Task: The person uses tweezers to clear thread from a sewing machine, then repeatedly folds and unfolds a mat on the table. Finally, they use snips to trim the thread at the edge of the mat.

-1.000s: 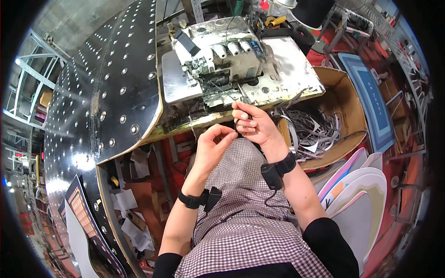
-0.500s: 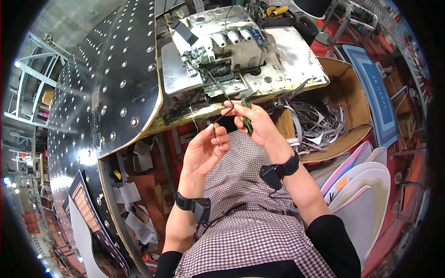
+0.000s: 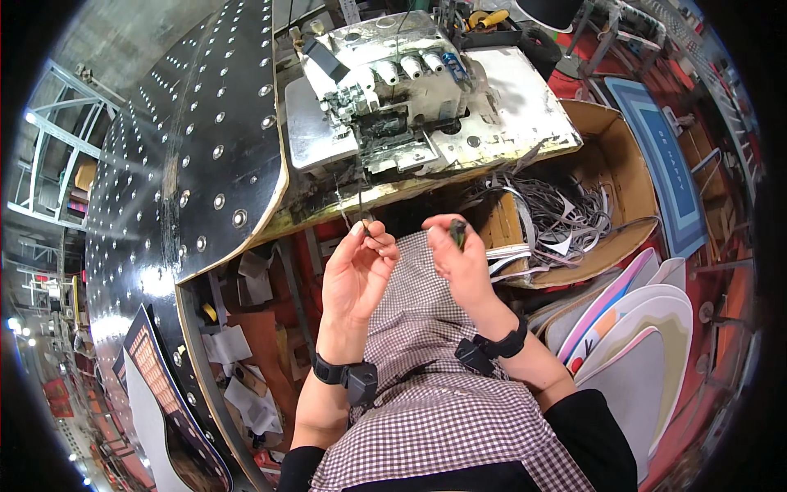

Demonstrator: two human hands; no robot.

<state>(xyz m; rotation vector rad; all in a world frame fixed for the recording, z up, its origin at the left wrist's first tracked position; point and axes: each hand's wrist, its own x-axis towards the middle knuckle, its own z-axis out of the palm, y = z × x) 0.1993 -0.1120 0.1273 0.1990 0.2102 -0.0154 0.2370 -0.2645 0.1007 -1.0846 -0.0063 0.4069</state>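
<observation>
An overlock sewing machine (image 3: 402, 90) with several white tension knobs stands on a worn pale table in front of me. From its front edge a dark thread or thin cord (image 3: 360, 197) runs down to my left hand (image 3: 354, 275), whose thumb and fingertips are pinched on it. To the right, apart from the left, my right hand (image 3: 463, 266) is closed around small green-and-black thread snips (image 3: 457, 234). The fingers hide most of the snips, and their blades cannot be made out. Both hands are over my checked apron (image 3: 434, 394), below the table edge.
A cardboard box (image 3: 627, 148) of tangled grey and white edging strips (image 3: 566, 217) sits right of the machine. Printed mats (image 3: 648, 353) lean below it; a blue mat (image 3: 660, 164) stands behind. A black studded table (image 3: 188, 148) curves along the left. Papers (image 3: 252, 402) fill a shelf beneath.
My right hand has moved down and right with the snips, away from the left hand and the cord. My left hand has shifted slightly left, still pinching the cord.
</observation>
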